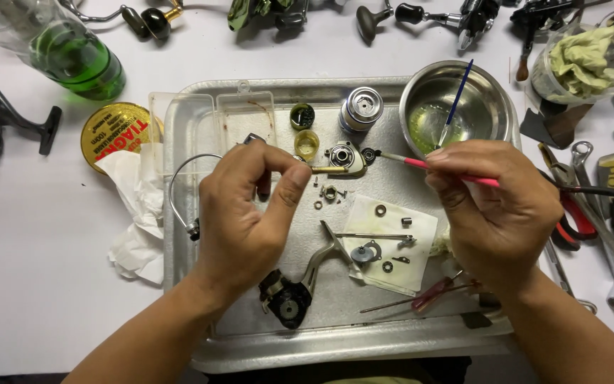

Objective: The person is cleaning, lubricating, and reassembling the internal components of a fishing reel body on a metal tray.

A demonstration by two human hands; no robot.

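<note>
Over the metal tray [179, 213], our left hand [243, 213] pinches a small gold-shafted reel part [339, 160] steady at fingertip height, so our right hand [495, 210], gripping a pink-handled brush [421, 164], can touch its tip to it beside the steel bowl [495, 89].

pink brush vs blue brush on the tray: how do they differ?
The pink-handled brush is gripped in the right hand; the blue-handled brush is free of both hands. The pink one lies almost level, tip at the small reel part that the left hand holds; the blue one leans steeply in the steel bowl, bristles down in greenish liquid. Both are thin brushes.
</note>
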